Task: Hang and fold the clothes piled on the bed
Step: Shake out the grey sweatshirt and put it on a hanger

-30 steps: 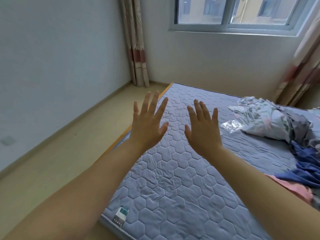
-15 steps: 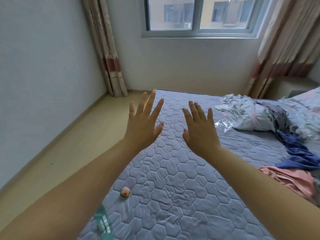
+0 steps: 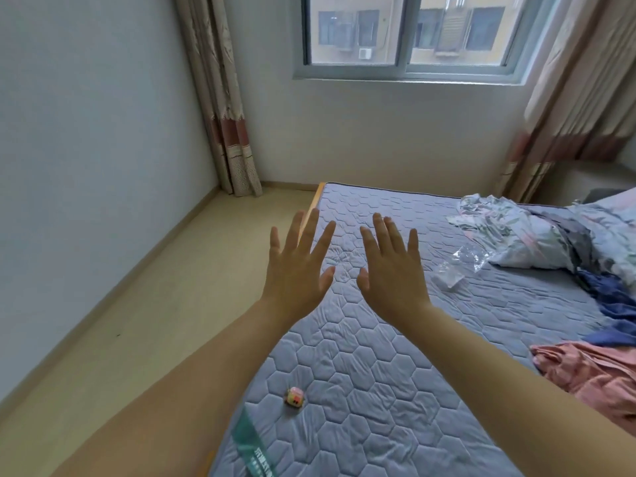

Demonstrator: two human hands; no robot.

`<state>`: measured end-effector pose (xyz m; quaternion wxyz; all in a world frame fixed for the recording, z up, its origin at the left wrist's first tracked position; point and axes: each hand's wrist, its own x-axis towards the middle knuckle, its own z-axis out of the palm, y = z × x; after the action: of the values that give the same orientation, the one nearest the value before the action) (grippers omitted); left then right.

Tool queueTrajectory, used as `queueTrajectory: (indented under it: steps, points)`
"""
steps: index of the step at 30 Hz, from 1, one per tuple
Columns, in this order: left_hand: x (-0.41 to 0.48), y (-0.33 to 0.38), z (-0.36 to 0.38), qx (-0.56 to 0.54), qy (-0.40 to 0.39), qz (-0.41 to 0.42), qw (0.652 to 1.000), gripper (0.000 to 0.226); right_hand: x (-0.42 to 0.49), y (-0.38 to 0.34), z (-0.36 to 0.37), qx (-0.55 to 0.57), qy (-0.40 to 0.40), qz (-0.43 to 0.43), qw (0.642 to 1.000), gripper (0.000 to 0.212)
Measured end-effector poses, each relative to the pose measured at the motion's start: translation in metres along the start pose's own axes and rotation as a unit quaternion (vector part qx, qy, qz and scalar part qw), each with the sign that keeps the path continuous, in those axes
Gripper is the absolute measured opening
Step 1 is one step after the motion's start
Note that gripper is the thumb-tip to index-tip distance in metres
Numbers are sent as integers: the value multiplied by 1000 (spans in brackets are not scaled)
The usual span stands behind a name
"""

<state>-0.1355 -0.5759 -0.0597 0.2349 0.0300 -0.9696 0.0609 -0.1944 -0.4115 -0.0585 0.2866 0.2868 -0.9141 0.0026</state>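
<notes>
Hovering left hand (image 3: 296, 280), right hand (image 3: 392, 280), grips spread | hexagon-quilted mattress (image 3: 361, 356) | crumpled clothes (image 3: 550, 242)

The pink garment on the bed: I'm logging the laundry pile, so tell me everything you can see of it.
The pink garment is a salmon-pink piece of soft, creased cloth, crumpled, not folded. It lies on the grey quilted mattress at the right edge of the view, partly cut off by the frame. A blue garment lies just beyond it, apparently touching. Neither hand touches it. What kind of garment it is cannot be told.
</notes>
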Motion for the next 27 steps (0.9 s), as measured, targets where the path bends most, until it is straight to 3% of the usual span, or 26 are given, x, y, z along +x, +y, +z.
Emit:
queueTrajectory:
  steps: [4, 9, 15, 22, 27]
  points:
    - [-12, -24, -5, -18, 1, -70, 997, 67, 12, -34, 1, 0, 8, -15, 1000, 70]
    - [-31, -88, -7, -22, 22, -86, 996, 66, 36, -94, -1, 13, 19, -22, 1000, 69]
    - [-58, -221, 9, -37, 48, -91, 994, 67, 74, -209, 3, 11, 30, -8, 999, 68]
    - [-87, -396, 8, -24, 25, -52, 998, 68, 128, -393, 16, 42, -11, 32, 999, 68]
    - [-107, -487, 22, -17, 10, -61, 998, 67, 169, -480, 34, 55, -30, 15, 998, 69]
